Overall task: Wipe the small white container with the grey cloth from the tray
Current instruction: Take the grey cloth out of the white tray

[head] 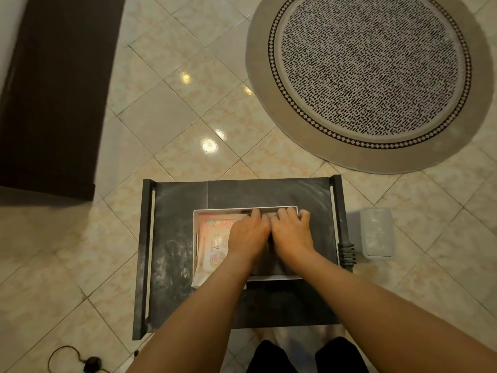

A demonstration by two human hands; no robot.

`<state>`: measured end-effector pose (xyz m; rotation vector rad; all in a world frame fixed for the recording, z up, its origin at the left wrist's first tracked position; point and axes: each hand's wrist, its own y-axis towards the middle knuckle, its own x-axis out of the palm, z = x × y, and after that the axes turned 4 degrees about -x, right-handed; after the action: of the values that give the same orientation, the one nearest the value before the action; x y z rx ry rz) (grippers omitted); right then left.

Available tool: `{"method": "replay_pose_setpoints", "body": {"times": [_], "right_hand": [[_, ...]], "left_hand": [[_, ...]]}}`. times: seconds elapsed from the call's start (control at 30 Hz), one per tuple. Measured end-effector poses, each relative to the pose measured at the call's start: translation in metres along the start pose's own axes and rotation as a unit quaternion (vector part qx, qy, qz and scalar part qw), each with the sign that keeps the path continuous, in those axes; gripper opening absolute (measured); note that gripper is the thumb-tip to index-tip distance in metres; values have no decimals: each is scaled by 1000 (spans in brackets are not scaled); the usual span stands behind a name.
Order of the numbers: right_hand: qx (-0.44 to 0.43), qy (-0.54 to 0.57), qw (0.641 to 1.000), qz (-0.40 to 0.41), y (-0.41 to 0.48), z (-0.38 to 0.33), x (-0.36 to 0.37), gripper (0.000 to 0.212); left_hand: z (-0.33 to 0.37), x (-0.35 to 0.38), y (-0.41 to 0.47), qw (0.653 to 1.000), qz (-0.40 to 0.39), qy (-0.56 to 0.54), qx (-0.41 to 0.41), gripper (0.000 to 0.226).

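Note:
A white tray (196,232) sits on a low dark table (172,224). Inside it lies a dark grey cloth (269,265), mostly covered by my hands. My left hand (248,232) and my right hand (291,231) rest side by side on the cloth. Their fingers curl over its far edge by the tray's far rim. The small white container (377,232) stands on the floor to the right of the table, apart from both hands.
A pink printed packet (212,238) fills the tray's left part, next to my left hand. A dark coiled piece (347,254) hangs at the table's right rail. A round patterned rug (371,76) lies far right, a dark cabinet (53,90) far left, a cable (90,362) near left.

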<state>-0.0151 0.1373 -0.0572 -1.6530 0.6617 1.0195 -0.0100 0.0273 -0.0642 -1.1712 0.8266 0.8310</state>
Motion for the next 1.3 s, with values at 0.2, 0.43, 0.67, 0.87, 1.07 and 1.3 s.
{"method": "replay_pose_setpoints", "body": {"times": [0.2, 0.43, 0.67, 0.87, 1.07, 1.3], "right_hand": [[-15, 179, 983, -27, -22, 1, -38, 21], [-11, 266, 964, -15, -57, 25, -109, 18], [-9, 431, 902, 29, -100, 74, -196, 26], [-14, 625, 779, 46, -132, 136, -254, 59], [-65, 626, 775, 51, -155, 197, -287, 62], [-106, 648, 754, -17, -172, 265, -284, 59]], "left_hand": [[5, -34, -10, 996, -1, -81, -28, 7], [-1, -106, -37, 999, 28, -13, 27, 15], [20, -198, -70, 918, -38, -388, -71, 14], [84, -249, -87, 783, -4, -608, -131, 26], [176, -280, -85, 730, 40, -669, -131, 25], [241, -270, -62, 711, 95, -666, -201, 25]]}}
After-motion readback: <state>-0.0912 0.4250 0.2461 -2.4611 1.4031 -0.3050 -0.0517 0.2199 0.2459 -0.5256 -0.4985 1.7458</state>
